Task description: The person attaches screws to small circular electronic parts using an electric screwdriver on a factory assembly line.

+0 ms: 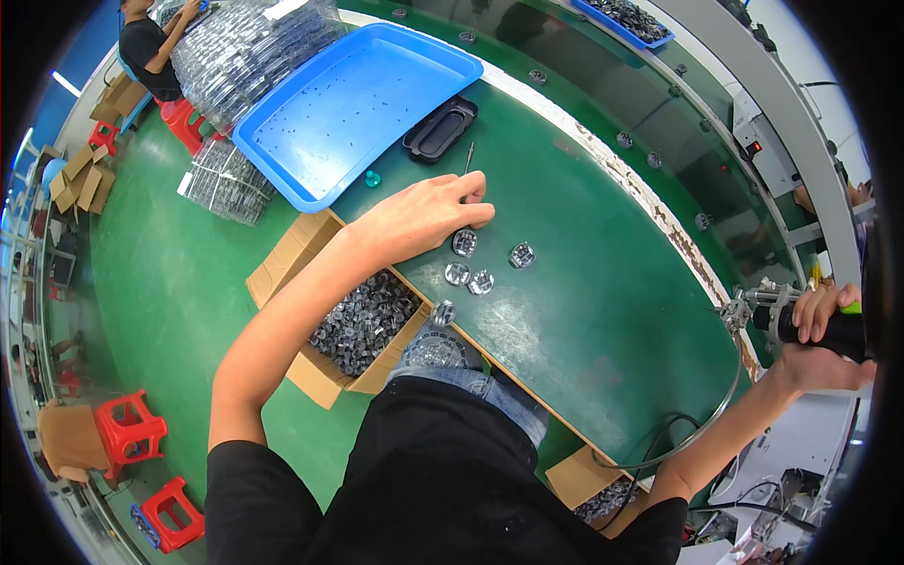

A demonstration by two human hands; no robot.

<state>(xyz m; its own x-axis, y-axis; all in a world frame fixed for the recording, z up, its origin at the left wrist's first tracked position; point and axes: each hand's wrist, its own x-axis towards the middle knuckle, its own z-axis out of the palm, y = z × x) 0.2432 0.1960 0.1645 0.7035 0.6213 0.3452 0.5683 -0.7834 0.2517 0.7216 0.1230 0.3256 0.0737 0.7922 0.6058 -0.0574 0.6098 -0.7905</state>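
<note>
My left hand (428, 215) is over the green tabletop (565, 311) with its fingers curled. A thin pointed metal tool (470, 155) sticks up from the fingers; its lower part is hidden. Right under the hand lies a small clear plastic part (464, 243) with dark and metallic pieces inside. Several more like it, such as this clear part (522, 254), lie nearby. Far right, my right hand (821, 344) is wrapped around a black cylindrical power tool (774, 324) with a metal head, held over the table's right end. A flexible tube (725, 405) hangs from that head.
A blue tray (282, 155) with tiny dark bits stands far left, beside a black dish (441, 129) and a small green piece (373, 179). An open carton (320, 374) of clear parts stands at my left. Beyond a worn white ledge (603, 151), similar parts sit along a green strip.
</note>
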